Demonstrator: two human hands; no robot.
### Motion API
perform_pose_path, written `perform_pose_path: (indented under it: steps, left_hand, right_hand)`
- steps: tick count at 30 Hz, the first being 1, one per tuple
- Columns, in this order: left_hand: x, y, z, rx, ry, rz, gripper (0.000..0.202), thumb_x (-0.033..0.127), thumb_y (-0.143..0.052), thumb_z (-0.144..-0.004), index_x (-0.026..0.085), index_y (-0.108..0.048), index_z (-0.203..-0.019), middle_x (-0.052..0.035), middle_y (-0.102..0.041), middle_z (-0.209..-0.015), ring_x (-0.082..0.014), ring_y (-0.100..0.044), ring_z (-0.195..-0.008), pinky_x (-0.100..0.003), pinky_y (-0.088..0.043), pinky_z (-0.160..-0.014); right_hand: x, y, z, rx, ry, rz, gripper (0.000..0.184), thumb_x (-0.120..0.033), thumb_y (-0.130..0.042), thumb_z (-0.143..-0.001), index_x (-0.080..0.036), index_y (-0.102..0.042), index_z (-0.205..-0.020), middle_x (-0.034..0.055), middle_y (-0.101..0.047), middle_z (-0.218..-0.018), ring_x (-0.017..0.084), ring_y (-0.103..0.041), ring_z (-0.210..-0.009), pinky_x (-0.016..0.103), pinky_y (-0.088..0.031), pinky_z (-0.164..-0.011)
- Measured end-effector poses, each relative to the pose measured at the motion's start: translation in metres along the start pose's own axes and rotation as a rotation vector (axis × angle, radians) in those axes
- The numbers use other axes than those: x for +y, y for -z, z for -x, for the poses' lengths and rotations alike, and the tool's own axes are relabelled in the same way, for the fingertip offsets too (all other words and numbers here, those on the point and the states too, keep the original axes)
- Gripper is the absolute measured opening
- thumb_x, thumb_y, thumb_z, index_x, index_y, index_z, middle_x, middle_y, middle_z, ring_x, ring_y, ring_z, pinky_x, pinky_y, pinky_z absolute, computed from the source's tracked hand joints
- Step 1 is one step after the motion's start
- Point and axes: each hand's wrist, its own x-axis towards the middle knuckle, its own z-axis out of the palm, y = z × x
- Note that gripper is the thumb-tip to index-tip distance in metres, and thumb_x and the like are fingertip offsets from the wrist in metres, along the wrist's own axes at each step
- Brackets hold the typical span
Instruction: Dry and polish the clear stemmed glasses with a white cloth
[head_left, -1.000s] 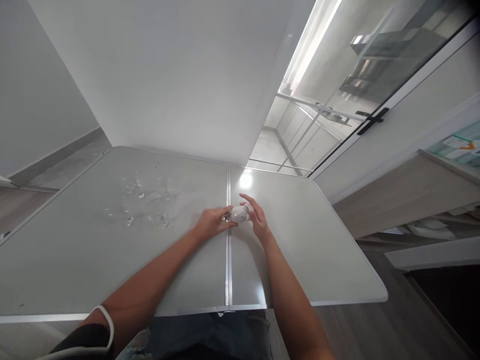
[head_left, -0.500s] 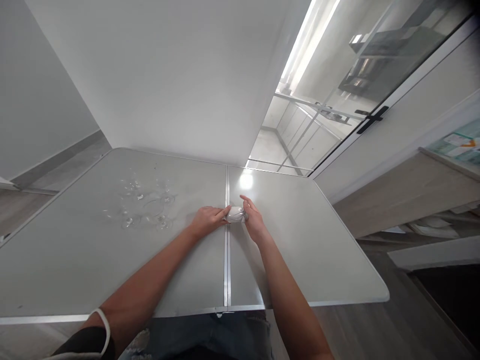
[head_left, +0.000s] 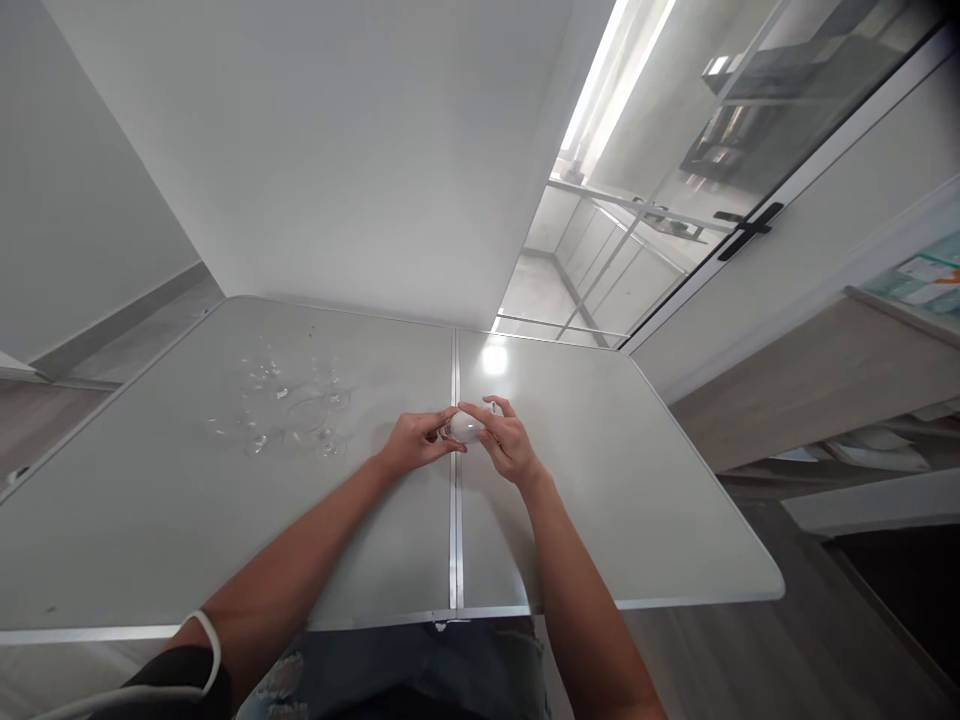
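We're right over the metal seam (head_left: 454, 530) of the table (head_left: 615, 470), and both hands are on one small white rounded thing (head_left: 466, 428). On its left, our left hand (head_left: 415, 440) has it gripped, the thumb and fingers closing from opposite sides around a glassy-looking end; that pinch seems to be what steadies it. From the other side comes our right hand (head_left: 508, 443), fingers bent against the white surface, one reaching along the top almost to the left fingertips, one lifted free beyond. A smooth, curved shape could easily slip, we reckon, hence the grasp from two sides. Whether its underside touches the tabletop, we can't tell; our fingers hide too much. Straight in front of the body, both forearms reach it evenly. Over to the left, well apart, sits a cluster of clear, glinting pieces (head_left: 259, 442), spaced out, presumably so that they don't knock together; their exact shapes escape us.
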Motion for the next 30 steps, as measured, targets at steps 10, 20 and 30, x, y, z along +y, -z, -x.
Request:
perform_pose_path:
  steps: [10, 20, 30]
  left_hand:
    - [-0.001, 0.003, -0.004, 0.063, 0.081, 0.008, 0.046, 0.047, -0.088, -0.064, 0.029, -0.080, -0.106, -0.0074, -0.071, -0.072, -0.0172, -0.059, -0.060, -0.025, -0.042, -0.062]
    - [0.011, 0.015, -0.008, -0.393, 0.392, 0.512, 0.053, 0.052, -0.085, -0.068, 0.009, -0.077, -0.097, 0.0005, -0.056, -0.060, -0.0074, -0.041, -0.049, -0.022, -0.033, -0.047]
    - [0.002, 0.011, -0.008, -0.328, 0.286, 0.341, 0.054, 0.055, -0.074, -0.080, 0.010, -0.075, -0.107, -0.0028, -0.063, -0.066, -0.0078, -0.043, -0.049, -0.022, -0.036, -0.050]
  right_hand:
    - [-0.008, -0.003, -0.003, 0.229, -0.421, -0.341, 0.056, -0.066, -0.048, -0.095, -0.030, -0.061, -0.136, 0.0011, -0.060, -0.084, 0.018, -0.056, -0.080, 0.028, -0.049, -0.071]
    - [-0.009, -0.002, 0.002, -0.042, 0.143, 0.208, 0.040, -0.041, -0.047, -0.102, -0.028, -0.057, -0.139, 0.0011, -0.069, -0.088, 0.017, -0.053, -0.064, 0.048, -0.043, -0.105]
    - [-0.007, -0.008, -0.002, 0.137, -0.055, 0.142, 0.039, -0.046, -0.041, -0.104, -0.027, -0.064, -0.128, 0.0022, -0.063, -0.080, 0.021, -0.057, -0.078, 0.038, -0.050, -0.082]
